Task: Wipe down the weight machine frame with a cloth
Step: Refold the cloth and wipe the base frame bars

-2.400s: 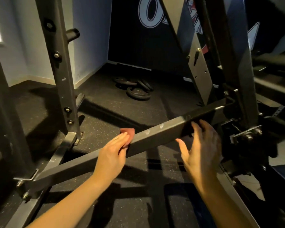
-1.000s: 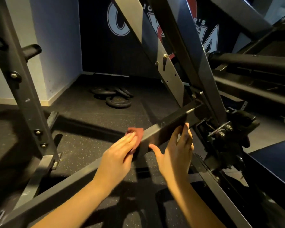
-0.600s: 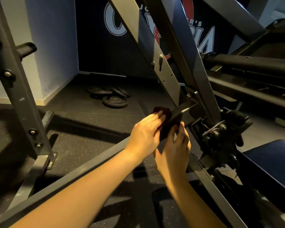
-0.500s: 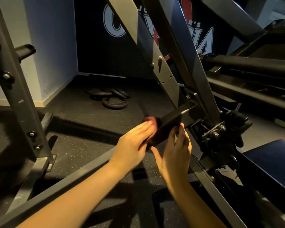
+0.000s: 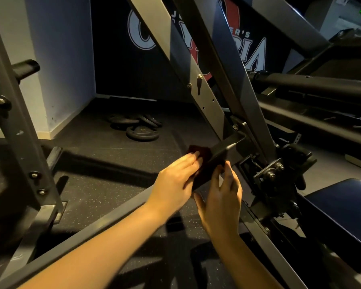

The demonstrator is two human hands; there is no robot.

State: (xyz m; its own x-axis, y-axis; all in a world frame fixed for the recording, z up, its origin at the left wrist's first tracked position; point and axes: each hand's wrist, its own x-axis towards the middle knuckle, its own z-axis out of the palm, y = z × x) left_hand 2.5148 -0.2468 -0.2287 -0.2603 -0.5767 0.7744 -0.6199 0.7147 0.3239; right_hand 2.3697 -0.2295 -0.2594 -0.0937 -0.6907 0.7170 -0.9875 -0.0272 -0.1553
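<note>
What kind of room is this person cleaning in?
Most likely a gym: loose weight plates lie on a speckled rubber floor, and steel machine beams stand beside a padded bench.

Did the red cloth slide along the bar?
Yes. The cloth went up the sloping bar, toward the joint with the uprights.

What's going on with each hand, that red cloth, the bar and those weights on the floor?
left hand: flat, pressing the cloth on the bar
right hand: open, fingertips on the bar
cloth: against the bar
bar: slanted
weight plates: piled on the floor
</note>
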